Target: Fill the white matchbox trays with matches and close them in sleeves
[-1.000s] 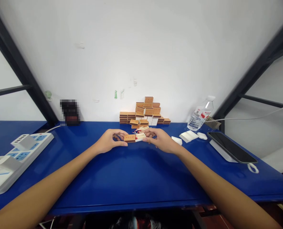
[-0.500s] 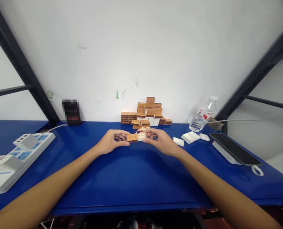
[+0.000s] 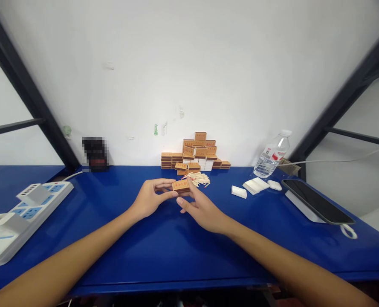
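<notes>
A closed matchbox (image 3: 180, 186) with an orange printed face is held just above the table. My left hand (image 3: 149, 197) grips its left end between thumb and fingers. At its right end, my right hand (image 3: 205, 209) has its fingers against the box, with the thumb at the lower front edge. Behind the box lies a loose heap of matches (image 3: 200, 179), partly covered by my right fingers. Stacked matchboxes (image 3: 200, 151) rise against the wall, some with white sides showing.
White tray-like pieces (image 3: 256, 185) lie to the right, near a water bottle (image 3: 270, 155) and a phone (image 3: 317, 200). On the left sits a power strip (image 3: 48, 209) with plugged-in adapters. A pixelated dark object (image 3: 95, 153) stands by the wall. The blue table (image 3: 163, 256) extends to the front.
The matchbox's inner tray, pulled out to the right with matches in it earlier, is now inside the sleeve. My right hand has moved left and toward me, leaving the match heap more visible.
</notes>
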{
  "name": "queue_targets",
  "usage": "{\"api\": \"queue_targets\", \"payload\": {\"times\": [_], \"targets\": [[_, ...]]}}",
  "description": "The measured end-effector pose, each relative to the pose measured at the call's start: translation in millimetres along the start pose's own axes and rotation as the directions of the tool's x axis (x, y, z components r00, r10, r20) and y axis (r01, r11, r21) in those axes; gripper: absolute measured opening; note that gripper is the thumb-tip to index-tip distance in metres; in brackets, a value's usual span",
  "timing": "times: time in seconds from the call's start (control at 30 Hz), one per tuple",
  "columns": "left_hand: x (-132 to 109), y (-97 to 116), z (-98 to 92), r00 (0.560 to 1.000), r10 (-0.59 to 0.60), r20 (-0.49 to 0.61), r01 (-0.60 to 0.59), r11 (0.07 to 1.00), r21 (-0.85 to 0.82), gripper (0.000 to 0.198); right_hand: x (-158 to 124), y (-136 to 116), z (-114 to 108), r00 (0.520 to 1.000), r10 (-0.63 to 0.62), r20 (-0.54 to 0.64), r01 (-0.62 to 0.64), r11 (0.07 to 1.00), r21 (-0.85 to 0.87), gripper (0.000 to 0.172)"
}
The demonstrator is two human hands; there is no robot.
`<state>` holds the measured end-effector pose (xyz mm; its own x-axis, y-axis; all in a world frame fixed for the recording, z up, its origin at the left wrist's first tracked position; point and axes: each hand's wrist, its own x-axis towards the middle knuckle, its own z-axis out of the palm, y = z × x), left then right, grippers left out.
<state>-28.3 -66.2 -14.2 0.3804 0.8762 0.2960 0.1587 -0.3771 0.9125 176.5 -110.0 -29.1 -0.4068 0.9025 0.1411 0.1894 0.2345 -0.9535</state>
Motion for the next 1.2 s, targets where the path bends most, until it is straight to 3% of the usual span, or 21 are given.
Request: {"api": "queue_targets", "payload": {"times": [0.1,0.27,0.4,0.57,0.73,0.87,1.0,1.2], "targets": [[7.9,-2.6,-5.2,0.999,0.014,-0.032,-0.012,0.997,0.077,0.050,3.5,3.5,-7.1,1.000,-0.012,-0.006,0.011,0.993,-0.115,0.091],[50.3,-10.3,-33.9,0.969,0.134,-0.209,-0.064,0.948,0.313,0.047,17.3,15.2,-33.5,0.957,-0.245,-0.155,0.138,0.855,-0.500,0.070],[96.5,-11.7,-51.4,0.940,0.220,-0.261,-0.063,0.863,0.501,0.041,25.2,19.3,-58.6,0.938,-0.264,-0.223,0.053,0.747,-0.663,0.039],[137.0,-16.4,-46.9,0.939,0.258,-0.226,-0.060,0.773,0.632,0.035,30.8,17.3,-84.0,0.920,-0.242,-0.309,-0.088,0.640,-0.763,0.019],[145.7,-26.5,-38.0,0.937,0.249,-0.246,-0.029,0.756,0.654,0.036,32.2,14.3,-104.7,0.889,-0.265,-0.374,-0.166,0.575,-0.801,0.017],[145.3,-27.7,-38.0,0.943,0.244,-0.228,-0.020,0.723,0.691,0.022,31.2,12.0,-117.0,0.865,-0.303,-0.400,-0.187,0.546,-0.817,0.017],[147.0,-21.2,-40.0,0.945,0.273,-0.179,-0.040,0.643,0.765,0.016,29.5,8.8,-130.5,0.850,-0.299,-0.434,-0.237,0.519,-0.821,0.018],[151.2,-14.6,-35.2,0.949,0.302,-0.086,-0.084,0.509,0.857,0.011,26.9,5.1,-151.4,0.798,-0.286,-0.530,-0.398,0.409,-0.821,0.023]]}}
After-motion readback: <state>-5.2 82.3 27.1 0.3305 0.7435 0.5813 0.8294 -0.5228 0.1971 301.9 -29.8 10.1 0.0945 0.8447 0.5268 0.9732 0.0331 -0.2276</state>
